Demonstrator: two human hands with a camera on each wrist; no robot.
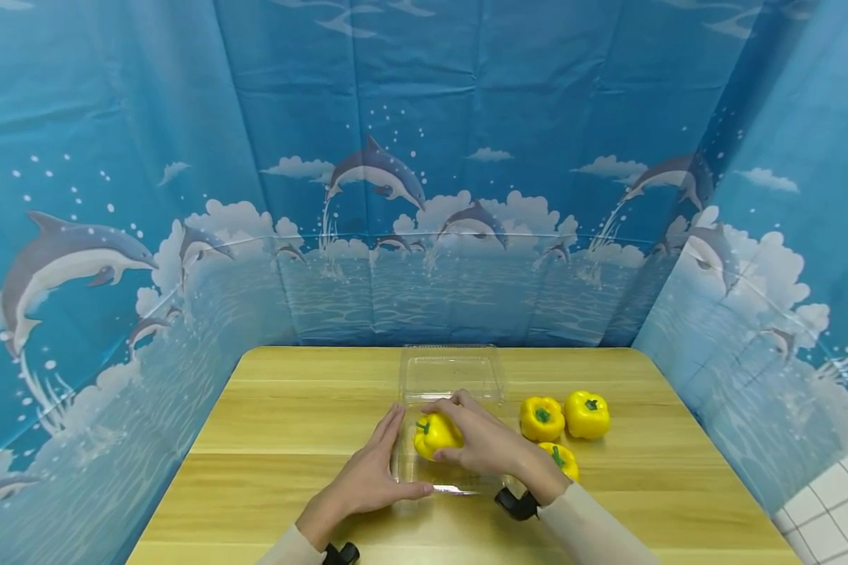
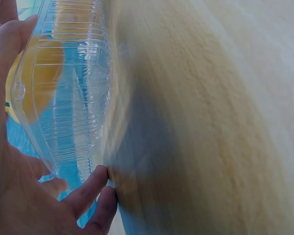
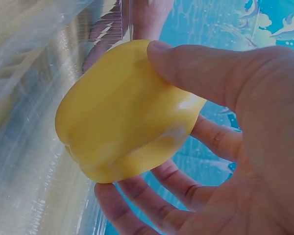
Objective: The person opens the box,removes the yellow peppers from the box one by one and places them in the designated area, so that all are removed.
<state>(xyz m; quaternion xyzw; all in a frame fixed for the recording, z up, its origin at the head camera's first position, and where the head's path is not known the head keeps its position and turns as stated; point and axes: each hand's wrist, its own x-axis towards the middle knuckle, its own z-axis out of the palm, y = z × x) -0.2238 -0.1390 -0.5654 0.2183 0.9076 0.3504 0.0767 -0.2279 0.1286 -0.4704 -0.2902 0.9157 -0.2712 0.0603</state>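
Note:
A yellow bell pepper (image 1: 434, 437) with a green stem is held by my right hand (image 1: 484, 439) over the base of a clear plastic clamshell box (image 1: 452, 490). In the right wrist view, the thumb (image 3: 201, 68) presses one side of the pepper and the fingers curl round the other. My left hand (image 1: 371, 479) lies along the left side of the box, its fingers extended and its thumb spread toward the front edge. From the left wrist, the thumb appears at the rim near one corner, fingertips (image 2: 95, 183) by the tabletop. The lid (image 1: 452, 378) lies folded back.
To the right of the box, several yellow bell peppers rest on the wooden table (image 1: 290, 424): one at the left (image 1: 541, 418), another beside it (image 1: 587, 415), and a nearer one (image 1: 564, 459) partly covered by my right wrist. A blue dolphin-print curtain (image 1: 424, 290) surrounds the table.

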